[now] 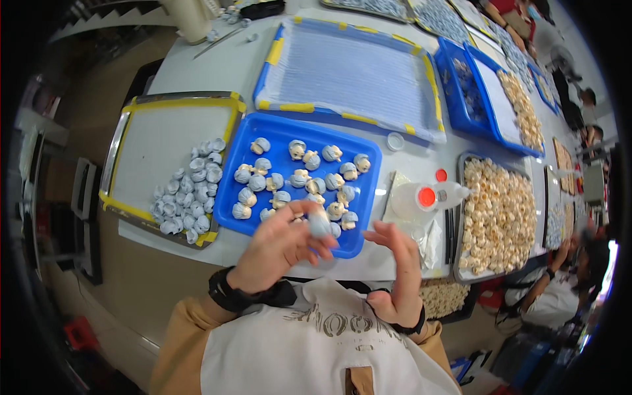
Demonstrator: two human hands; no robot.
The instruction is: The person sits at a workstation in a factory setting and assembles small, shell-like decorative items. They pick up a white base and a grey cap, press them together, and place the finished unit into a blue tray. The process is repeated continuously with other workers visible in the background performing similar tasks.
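My left hand (275, 245) is closed on a small doll head (320, 225) with a grey-blue hair piece, a little blurred, above the near side of a blue tray (230, 191). My right hand (400, 266) hangs apart from it, just off the tray's near right corner, fingers spread and holding nothing. Several more doll heads (312, 159), cream with grey-blue hair, lie scattered in the blue tray. Loose grey-blue hair pieces (187, 191) are heaped in a yellow-taped tray (168, 131) at the left.
Right of the blue tray stand a white squeeze bottle (411, 197) and a small clear cup (395, 141). A tray of cream head parts (497, 217) lies farther right. Behind is a large taped tray (355, 66), with blue bins (454, 92) beside it. Other people work at the far right.
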